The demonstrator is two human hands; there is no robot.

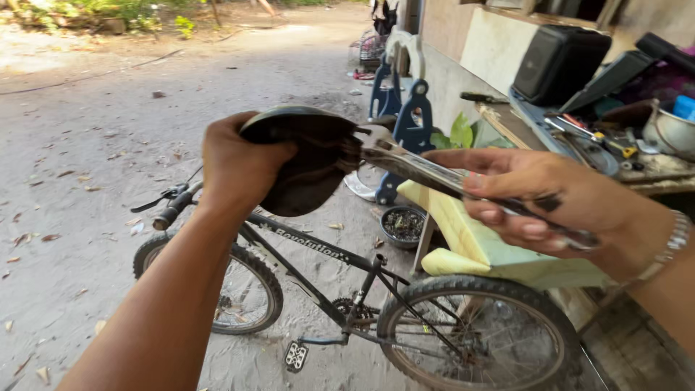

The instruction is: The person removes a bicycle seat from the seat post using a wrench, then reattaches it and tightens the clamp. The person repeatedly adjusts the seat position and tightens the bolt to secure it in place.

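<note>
The saddle (pixel 304 163) sat in the left hand (pixel 239 163), left of the wrench (pixel 434 174) in the right hand (pixel 550 199). The bicycle (pixel 347 297) stood below; the tabletop (pixel 651 170) lay right.

One head-worn view is given, aimed forward and downward from close behind the raised hands; a bicycle (pixel 347 304) and sandy ground (pixel 87 145) are seen beyond them.
</note>
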